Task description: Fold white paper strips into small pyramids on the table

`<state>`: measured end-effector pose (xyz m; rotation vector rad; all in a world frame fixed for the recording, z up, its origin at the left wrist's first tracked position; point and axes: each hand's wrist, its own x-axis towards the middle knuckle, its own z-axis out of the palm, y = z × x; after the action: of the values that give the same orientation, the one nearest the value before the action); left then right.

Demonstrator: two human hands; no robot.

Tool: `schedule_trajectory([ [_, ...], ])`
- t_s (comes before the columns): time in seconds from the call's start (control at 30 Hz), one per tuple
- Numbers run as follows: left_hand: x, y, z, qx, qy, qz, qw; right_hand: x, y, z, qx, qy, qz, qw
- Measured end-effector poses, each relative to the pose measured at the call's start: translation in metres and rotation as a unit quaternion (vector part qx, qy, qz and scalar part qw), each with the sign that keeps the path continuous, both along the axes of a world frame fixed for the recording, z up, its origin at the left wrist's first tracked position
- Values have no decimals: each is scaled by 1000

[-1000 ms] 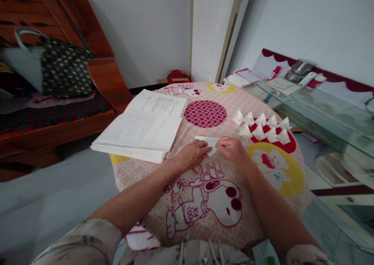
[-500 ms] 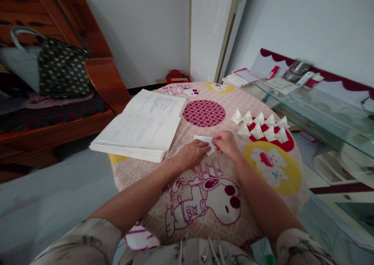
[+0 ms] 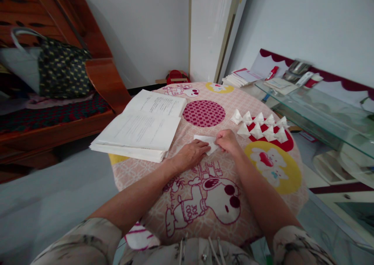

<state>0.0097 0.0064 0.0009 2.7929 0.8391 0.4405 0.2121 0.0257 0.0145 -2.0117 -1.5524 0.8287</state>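
A small white folded paper (image 3: 208, 142) lies on the round table with its pink cartoon cloth (image 3: 204, 202). My left hand (image 3: 191, 155) rests flat on the paper's near left part, fingers stretched out. My right hand (image 3: 228, 141) is closed in a pinch on the paper's right edge. Several finished white folded paper pieces (image 3: 258, 125) sit in two rows to the right of my hands, on a red circle of the cloth.
A thick stack of printed sheets (image 3: 140, 126) lies open on the table's left side. A glass shelf unit (image 3: 327, 117) with books and papers stands at the right. A wooden bench with a dark bag (image 3: 62, 68) is at the left, a white cabinet (image 3: 212, 31) behind.
My right hand slid left along the paper towards my left hand, then a little back right. My left hand stayed pressed on the paper.
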Motion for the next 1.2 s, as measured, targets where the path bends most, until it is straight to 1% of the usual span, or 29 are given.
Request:
schedule_trajectory([
  [0.13, 1, 0, 0, 2, 2, 4, 1000, 21, -6, 7, -43, 6, -46, 998],
  [0.2, 1, 0, -1, 4, 4, 6, 1000, 29, -9, 10, -54, -2, -55, 997],
  [0.3, 0, 1, -2, 3, 5, 3, 1000, 30, -12, 12, 25, -8, -63, 998],
  [0.33, 0, 1, -1, 1, 3, 2, 1000, 26, -12, 11, 62, 10, -52, 997],
  [0.37, 0, 1, -1, 0, 1, 0, 1000, 20, -12, 9, 93, 42, -25, 994],
  [0.43, 0, 1, 1, -4, -5, -4, 1000, 6, -12, 4, 124, 78, 31, 989],
  [0.5, -1, 0, 3, -14, -17, -3, 1000, -7, -11, -1, 125, 53, 75, 988],
  [0.57, -2, 0, 3, -30, -39, 5, 999, -14, -11, -6, 127, 11, 97, 987],
  [0.67, -3, 6, -4, -52, -87, 34, 994, -17, -11, -8, 117, -29, 99, 988],
  [0.73, -3, 13, -11, -60, -120, 68, 989, -16, -11, -8, 110, -35, 90, 989],
  [0.8, -1, 22, -16, -35, -156, 144, 977, -15, -10, -7, 105, -33, 81, 991],
  [0.83, 0, 27, -17, -21, -159, 167, 973, -14, -9, -7, 101, -31, 79, 991],
  [0.9, 4, 35, -18, -20, -141, 182, 973, -15, -9, -7, 95, -28, 77, 992],
  [1.03, 14, 46, -17, -50, -88, 201, 974, -15, -8, -5, 90, -28, 77, 993],
  [1.2, 24, 55, -23, -53, -83, 229, 969, -15, -9, -5, 93, -42, 83, 991],
])
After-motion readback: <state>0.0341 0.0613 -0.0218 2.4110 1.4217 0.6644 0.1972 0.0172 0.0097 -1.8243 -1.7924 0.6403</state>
